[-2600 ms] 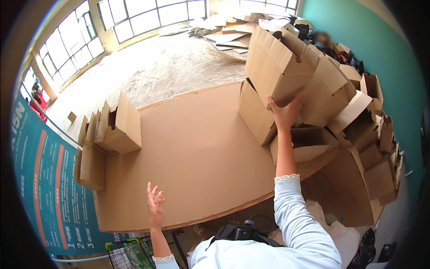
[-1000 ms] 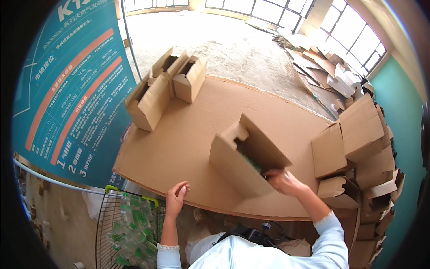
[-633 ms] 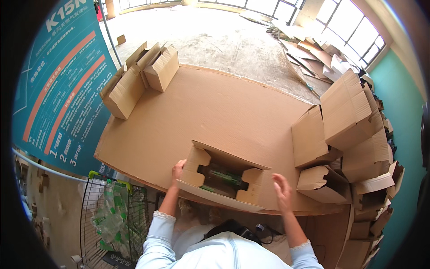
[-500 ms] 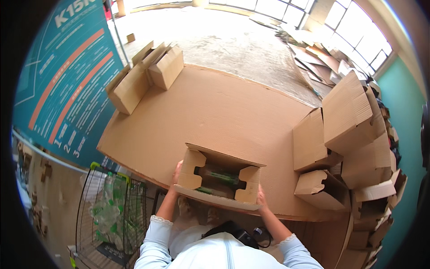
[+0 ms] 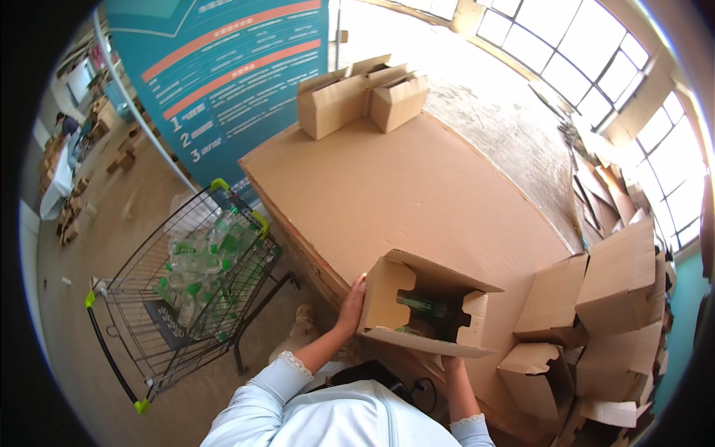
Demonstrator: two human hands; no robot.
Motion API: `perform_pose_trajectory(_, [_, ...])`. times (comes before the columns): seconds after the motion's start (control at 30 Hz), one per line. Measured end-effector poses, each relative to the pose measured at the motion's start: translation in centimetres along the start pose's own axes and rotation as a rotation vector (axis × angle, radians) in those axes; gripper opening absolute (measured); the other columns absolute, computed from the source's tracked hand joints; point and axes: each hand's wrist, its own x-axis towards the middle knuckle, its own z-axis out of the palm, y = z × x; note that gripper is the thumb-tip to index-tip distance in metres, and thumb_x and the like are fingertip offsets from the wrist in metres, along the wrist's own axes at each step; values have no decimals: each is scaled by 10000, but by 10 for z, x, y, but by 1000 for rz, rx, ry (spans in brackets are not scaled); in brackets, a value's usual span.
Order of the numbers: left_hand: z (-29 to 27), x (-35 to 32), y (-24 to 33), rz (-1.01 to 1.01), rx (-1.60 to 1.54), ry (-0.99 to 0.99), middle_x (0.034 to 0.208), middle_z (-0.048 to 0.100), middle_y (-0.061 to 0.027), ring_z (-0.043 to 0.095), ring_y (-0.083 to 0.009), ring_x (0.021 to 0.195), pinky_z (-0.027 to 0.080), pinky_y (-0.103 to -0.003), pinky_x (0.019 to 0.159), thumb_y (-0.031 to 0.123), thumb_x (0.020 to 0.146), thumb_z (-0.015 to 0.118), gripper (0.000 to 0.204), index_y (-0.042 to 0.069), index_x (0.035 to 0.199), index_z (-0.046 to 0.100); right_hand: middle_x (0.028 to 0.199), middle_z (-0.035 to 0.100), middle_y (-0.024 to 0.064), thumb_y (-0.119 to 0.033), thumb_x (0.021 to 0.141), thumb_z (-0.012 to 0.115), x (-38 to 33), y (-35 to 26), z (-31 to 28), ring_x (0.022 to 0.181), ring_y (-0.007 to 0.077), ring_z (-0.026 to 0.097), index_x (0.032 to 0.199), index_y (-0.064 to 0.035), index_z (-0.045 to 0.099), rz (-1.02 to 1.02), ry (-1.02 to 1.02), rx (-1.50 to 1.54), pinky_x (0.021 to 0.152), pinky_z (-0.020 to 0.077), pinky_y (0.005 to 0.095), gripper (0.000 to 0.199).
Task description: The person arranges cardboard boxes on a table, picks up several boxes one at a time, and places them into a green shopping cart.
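An open-topped cardboard box (image 5: 380, 298) is held between my two hands at the near edge of the cardboard-covered table (image 5: 417, 194). Clear bottles with green on them (image 5: 423, 304) lie inside, partly hidden by shadow and the box's notched flaps. My left hand (image 5: 351, 307) presses along the left end of the box, thumb toward its upper corner. Under the near right edge, my right hand (image 5: 454, 365) grips the box; its fingers are mostly hidden beneath the cardboard.
A shopping cart (image 5: 246, 313) full of clear green-capped bottles (image 5: 197, 272) stands left of the table. Small open boxes (image 5: 339, 104) sit at the far left corner. More cardboard boxes (image 5: 622, 272) are stacked at the right. A teal banner (image 5: 246, 82) rises behind the cart.
My view has swung left, bringing the whole cart into sight. The box stays in both hands and appears turned slightly; my right hand now shows lower, beneath its near edge.
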Motion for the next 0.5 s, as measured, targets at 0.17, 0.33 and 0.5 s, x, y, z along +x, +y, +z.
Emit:
perform_pose_trajectory(0.17, [-10, -19, 46, 63, 64, -63, 1392, 358, -138, 304, -210, 1311, 227, -289, 1057, 351, 956, 380, 520, 37, 1368, 328, 1343, 320, 86, -417, 833, 580, -10, -19, 48, 1233, 180, 325, 1340, -58, 273, 78, -81, -109, 1013, 307, 335, 693])
perform_pose_trajectory(0.33, [-70, -21, 94, 53, -175, -12, 1328, 405, -86, 376, -157, 1218, 287, -258, 1004, 327, 961, 392, 477, 67, 1358, 346, 1388, 260, 90, -449, 809, 600, -4, -24, 128, 1269, 179, 276, 1370, -63, 212, 133, -247, -222, 1028, 284, 338, 784])
perform_pose_trajectory(0.5, [-175, -37, 120, 325, 149, 121, 1238, 458, -61, 435, -133, 1127, 363, -263, 933, 257, 933, 454, 421, 50, 1295, 394, 1432, 200, 94, -481, 785, 619, 14, 3, 233, 1304, 177, 228, 1400, -67, 150, 187, -456, -285, 1043, 260, 341, 877])
